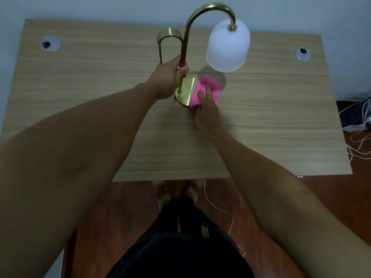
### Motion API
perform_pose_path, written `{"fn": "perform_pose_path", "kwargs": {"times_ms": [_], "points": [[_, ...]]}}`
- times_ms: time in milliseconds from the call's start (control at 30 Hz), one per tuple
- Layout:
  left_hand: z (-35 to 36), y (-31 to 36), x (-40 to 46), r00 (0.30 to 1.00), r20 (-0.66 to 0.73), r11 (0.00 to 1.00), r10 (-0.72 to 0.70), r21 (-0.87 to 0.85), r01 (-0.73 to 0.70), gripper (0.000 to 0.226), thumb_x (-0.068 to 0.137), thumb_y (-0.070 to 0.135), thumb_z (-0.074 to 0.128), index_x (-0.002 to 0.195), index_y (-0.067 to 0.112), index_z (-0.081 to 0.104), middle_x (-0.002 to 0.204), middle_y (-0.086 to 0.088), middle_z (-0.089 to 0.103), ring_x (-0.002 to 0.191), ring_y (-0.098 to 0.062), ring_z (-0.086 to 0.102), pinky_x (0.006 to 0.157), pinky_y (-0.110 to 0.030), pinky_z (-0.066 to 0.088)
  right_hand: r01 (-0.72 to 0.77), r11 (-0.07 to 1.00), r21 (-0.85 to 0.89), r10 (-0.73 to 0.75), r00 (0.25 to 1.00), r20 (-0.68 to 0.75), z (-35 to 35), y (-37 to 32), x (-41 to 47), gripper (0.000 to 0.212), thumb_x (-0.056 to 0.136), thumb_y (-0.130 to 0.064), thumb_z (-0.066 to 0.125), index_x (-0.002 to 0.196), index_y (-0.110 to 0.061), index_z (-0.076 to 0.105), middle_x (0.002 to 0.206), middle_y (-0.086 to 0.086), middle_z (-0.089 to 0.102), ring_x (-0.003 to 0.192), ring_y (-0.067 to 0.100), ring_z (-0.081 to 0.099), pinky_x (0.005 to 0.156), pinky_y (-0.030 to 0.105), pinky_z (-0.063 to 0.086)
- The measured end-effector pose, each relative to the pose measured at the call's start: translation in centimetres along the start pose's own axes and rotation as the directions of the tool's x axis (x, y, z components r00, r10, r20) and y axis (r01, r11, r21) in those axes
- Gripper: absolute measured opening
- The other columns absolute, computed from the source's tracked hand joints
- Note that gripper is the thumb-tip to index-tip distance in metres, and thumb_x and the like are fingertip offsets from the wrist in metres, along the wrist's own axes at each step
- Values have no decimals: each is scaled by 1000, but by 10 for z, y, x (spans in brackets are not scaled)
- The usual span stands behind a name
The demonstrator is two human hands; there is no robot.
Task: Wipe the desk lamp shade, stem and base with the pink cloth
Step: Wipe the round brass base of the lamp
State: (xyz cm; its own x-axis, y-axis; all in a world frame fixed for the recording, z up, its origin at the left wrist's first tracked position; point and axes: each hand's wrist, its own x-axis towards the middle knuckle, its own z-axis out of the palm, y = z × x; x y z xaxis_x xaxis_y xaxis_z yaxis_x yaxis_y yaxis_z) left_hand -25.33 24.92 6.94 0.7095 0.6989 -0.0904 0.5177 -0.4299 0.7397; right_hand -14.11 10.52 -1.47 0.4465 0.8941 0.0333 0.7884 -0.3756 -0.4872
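Note:
A brass desk lamp stands upright on the wooden desk (pixel 80 109). Its curved stem (pixel 187 31) arches over to a frosted white shade (pixel 227 45) hanging at the right. My left hand (pixel 170 77) is closed around the lower stem, just above the round brass base (pixel 185 92). My right hand (pixel 206 109) presses the crumpled pink cloth (pixel 204 90) onto the right half of the base, covering that side. The right hand looks blurred.
A brass arch handle (pixel 169 37) rises behind the stem. Two round cable holes (pixel 50 43) (pixel 303 54) sit near the desk's back corners. White cables (pixel 359 125) lie on the floor at the right. A thin wire (pixel 216 207) trails by my feet.

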Motion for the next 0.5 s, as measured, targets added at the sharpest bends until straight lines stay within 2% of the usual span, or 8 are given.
{"fn": "perform_pose_path", "kwargs": {"times_ms": [133,200,267,333,367,400,433,500], "points": [[2,0,0,1000,-3,1000,10,16,-10,27,107,33,41,115,13,57,101,-1,66,101,-21,67,92,-41,55,-163,978,133,173,983,-66,39,-28,-23,47,96,-12,59,142,-7,55,163,26,31,149,49,33,118,60,38],[1,0,0,1000,-5,1000,14,13,-14,26,107,33,41,114,13,57,101,-1,66,100,-21,67,92,-41,55,-189,972,136,177,979,98,40,-52,-38,52,97,-6,55,149,-3,48,166,23,23,153,45,25,124,57,29],[0,1,-1,1000,-2,1000,10,4,-10,25,107,32,41,115,14,56,102,-3,67,101,-22,67,92,-42,55,-84,986,147,53,978,203,46,-66,-47,51,100,0,53,150,0,47,166,22,27,152,42,28,124,48,29],[0,1,-1,1000,2,1000,6,4,-7,27,107,33,41,115,14,56,104,-4,69,101,-23,68,93,-43,56,80,967,240,-145,952,268,49,-80,-55,45,100,7,53,145,6,52,157,29,42,141,39,49,120,40,40],[0,1,-1,1000,7,1000,0,5,0,27,107,34,41,116,14,57,105,-5,69,102,-23,68,93,-44,55,114,932,343,-200,954,226,47,-83,-55,37,101,8,52,137,10,58,142,35,54,119,31,66,106,33,53],[0,1,-2,1000,9,1000,-8,4,8,27,106,34,41,116,13,57,106,-6,70,102,-23,68,94,-44,55,56,878,475,-176,961,211,39,-90,-55,29,104,6,49,130,9,62,123,37,62,90,16,71,84,23,60],[0,1,-2,1000,9,1000,-18,3,18,28,106,34,41,116,13,57,106,-6,70,102,-23,68,94,-44,55,-56,798,600,-107,967,233,29,-95,-53,27,107,1,45,127,6,63,108,33,64,70,9,64,63,18,60],[-2,5,-3,999,17,999,-48,-12,48,28,106,36,42,115,14,57,108,-6,71,103,-23,68,96,-46,54,-368,591,718,92,915,394,18,-93,-44,30,110,-14,46,134,-3,60,102,30,64,61,15,58,45,21,55]]}}
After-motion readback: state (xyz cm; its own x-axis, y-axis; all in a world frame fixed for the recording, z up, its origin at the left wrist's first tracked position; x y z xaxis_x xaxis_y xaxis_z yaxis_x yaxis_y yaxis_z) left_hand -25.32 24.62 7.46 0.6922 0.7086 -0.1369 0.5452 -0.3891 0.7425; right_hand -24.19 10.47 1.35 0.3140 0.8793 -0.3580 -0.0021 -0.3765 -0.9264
